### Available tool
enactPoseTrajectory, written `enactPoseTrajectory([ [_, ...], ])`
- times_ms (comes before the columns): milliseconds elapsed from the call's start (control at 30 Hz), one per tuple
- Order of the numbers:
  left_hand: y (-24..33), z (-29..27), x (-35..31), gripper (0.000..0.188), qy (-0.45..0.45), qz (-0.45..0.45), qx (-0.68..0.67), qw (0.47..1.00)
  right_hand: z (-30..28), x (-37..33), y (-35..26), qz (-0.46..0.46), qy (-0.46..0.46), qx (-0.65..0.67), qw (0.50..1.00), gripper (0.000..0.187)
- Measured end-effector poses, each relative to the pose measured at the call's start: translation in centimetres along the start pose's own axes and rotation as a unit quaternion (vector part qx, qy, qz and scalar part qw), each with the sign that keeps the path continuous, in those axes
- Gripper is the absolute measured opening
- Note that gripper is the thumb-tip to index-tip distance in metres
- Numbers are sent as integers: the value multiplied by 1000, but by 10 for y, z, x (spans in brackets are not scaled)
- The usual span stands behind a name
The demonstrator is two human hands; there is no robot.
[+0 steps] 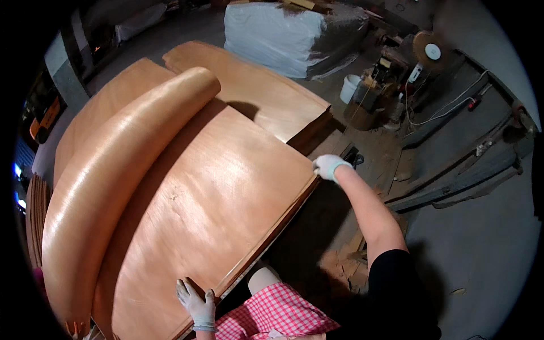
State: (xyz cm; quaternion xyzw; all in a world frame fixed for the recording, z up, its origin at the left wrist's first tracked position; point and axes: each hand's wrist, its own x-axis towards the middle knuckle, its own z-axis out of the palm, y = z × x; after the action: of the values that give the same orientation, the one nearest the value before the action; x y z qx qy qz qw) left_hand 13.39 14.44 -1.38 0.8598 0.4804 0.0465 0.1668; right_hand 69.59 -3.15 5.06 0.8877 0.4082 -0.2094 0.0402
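Observation:
A broad stack of thin wood veneer sheets (pixel 221 175) lies in front of me, with a sheet curled over into a long roll (pixel 130 153) along its left side. My right hand (pixel 328 167), in a white glove with a pale green cuff, is closed at the stack's far right corner, pinching the top veneer sheet. Its fingertips are partly hidden. Down by the near edge, my left hand (pixel 198 306), also gloved, rests on the veneer with thumb and fingers spread. No object is in it.
More veneer stacks (pixel 249 85) lie beyond. Behind them stands a plastic-wrapped bale (pixel 272 37). At right are a white bucket (pixel 351 89), a machine with a round disc (pixel 432 51), and a metal frame (pixel 453 187). Wood scraps (pixel 340 269) litter the floor beside me.

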Motion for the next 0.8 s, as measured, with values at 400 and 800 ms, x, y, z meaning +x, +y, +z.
enactPoseTrajectory([
  [400, 5, -2, 1, 89, -8, 2, 1, 1000, 59, 37, 46, 268, 5, 148, 952, 40],
  [800, 73, -35, -51, 30, 133, 114, -252, 952, 96, -137, -179, -151, 224, 360, 893, 20],
])
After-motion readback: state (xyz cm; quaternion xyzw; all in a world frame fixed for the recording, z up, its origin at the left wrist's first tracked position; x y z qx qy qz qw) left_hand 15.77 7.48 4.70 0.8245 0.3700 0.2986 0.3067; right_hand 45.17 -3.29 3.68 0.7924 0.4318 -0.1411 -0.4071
